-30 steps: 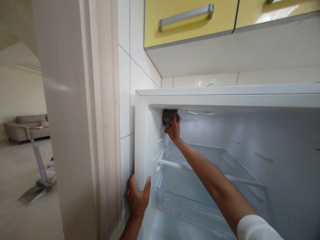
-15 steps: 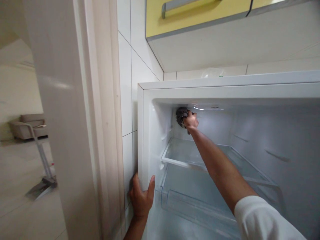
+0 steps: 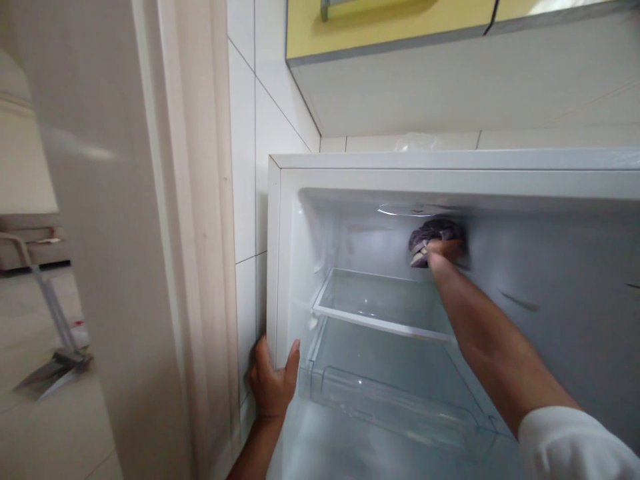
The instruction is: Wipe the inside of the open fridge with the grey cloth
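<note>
Deep inside the white fridge [image 3: 274, 267], my right hand [image 3: 443, 249] presses a bunched dark grey cloth [image 3: 433, 232] against the back wall, near the right rear corner and just under the ceiling. Its fingers are closed on the cloth and partly hidden by it. My left hand [image 3: 273, 387] rests on the fridge's left front edge, thumb and fingers apart around that edge, holding no loose object. Below the cloth is a glass shelf [image 3: 375, 297] with a white front rim. Under it sits a clear plastic drawer [image 3: 390, 400].
Yellow cabinets [image 3: 400, 27] hang above the fridge. A clear plastic bag [image 3: 416, 142] lies on the fridge top. To the left stands a door frame [image 3: 195, 233]; beyond it are a long-handled dustpan [image 3: 55, 370] and a sofa [image 3: 35, 243].
My right hand has carried the cloth rightward along the back wall, from the left rear corner toward the right one. The left hand stays on the fridge edge. The view has shifted slightly.
</note>
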### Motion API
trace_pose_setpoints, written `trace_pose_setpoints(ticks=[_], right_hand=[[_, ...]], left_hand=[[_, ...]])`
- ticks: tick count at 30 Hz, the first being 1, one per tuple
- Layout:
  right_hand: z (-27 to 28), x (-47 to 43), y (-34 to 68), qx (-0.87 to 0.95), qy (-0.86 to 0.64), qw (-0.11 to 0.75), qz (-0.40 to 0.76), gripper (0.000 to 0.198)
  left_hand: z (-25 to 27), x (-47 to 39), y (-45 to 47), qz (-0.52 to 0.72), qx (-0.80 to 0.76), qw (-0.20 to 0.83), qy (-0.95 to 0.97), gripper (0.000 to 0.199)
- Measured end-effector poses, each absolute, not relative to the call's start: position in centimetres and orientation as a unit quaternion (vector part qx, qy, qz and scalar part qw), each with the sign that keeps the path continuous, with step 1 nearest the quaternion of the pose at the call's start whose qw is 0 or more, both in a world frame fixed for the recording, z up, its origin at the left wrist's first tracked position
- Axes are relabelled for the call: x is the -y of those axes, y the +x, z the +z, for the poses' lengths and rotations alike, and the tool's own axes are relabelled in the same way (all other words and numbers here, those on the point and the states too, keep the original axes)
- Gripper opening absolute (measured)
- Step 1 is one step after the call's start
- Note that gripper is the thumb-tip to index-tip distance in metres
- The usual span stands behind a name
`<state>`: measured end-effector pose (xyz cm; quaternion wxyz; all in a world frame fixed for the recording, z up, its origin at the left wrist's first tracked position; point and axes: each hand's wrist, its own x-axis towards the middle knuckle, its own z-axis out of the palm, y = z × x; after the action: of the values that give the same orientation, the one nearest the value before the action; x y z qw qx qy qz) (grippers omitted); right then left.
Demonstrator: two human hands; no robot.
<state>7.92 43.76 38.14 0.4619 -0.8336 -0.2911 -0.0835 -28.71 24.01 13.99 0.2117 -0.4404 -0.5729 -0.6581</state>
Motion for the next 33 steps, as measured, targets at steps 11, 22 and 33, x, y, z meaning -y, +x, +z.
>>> trace_pose_setpoints(ticks=[11, 22, 33], right_hand=[[32.3, -42.4, 5.1, 0.41, -0.816, 0.397, -0.097, 0.046], [32.5, -45.1, -3.7, 0.725, -0.656, 0.181, -0.104, 0.036], [32.2, -42.1, -9.5, 0.858, -0.48, 0.13, -0.126, 0.04]], left_hand=[[14.3, -23.9, -28.5, -0.662, 0.585, 0.18, -0.433, 0.061], [14.2, -23.9, -28.5, -0.655, 0.596, 0.179, -0.43, 0.062], [13.7, -24.3, -28.7, -0.638, 0.602, 0.208, -0.433, 0.06]])
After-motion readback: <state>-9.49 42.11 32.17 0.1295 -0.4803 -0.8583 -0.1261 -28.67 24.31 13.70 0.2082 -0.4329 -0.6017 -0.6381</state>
